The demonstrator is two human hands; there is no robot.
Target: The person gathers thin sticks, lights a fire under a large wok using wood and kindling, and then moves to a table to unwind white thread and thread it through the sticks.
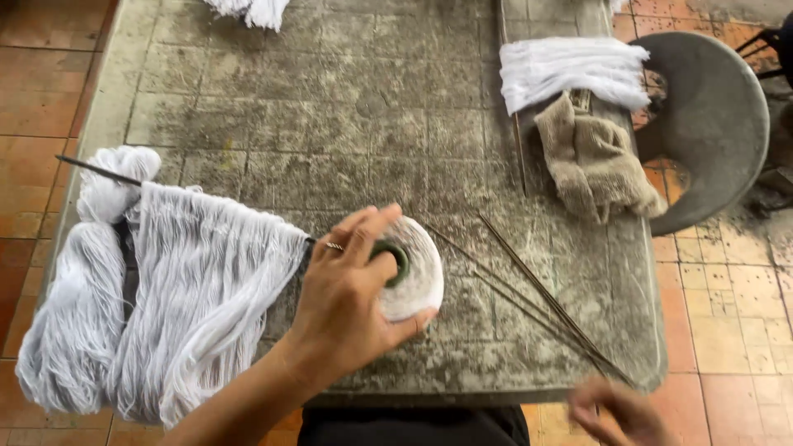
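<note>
— Grey stone table (347, 99), tiled and dusty, stands on an orange tile floor (33, 74). What lies on it?

— Biggest is a sheet of white yarn (198, 289) strung on a dark rod (95, 170), draped at the left edge over the table's side, with a thick white skein (78, 281) just beside it. At the right, one folded white bundle (574, 70) touches a beige cloth (595, 161). Another white bundle (248, 10) peeks in at the top edge.

— And beyond the table?

— One round grey stool (714, 116), at the right.

— The spool?

— One white spool (413, 268) with a dark green core, near the table's front edge, middle. Left hand (351, 301) grips it: thumb under, fingers (368, 227) curled over the top toward the core, a ring on one.

— Right hand?

— Right hand (619, 413) is blurred at the bottom right, below the table edge; I cannot tell how its fingers stand.

— Anything smaller?

— Several thin metal rods (537, 297), about three, lie slanted right of the spool.
</note>
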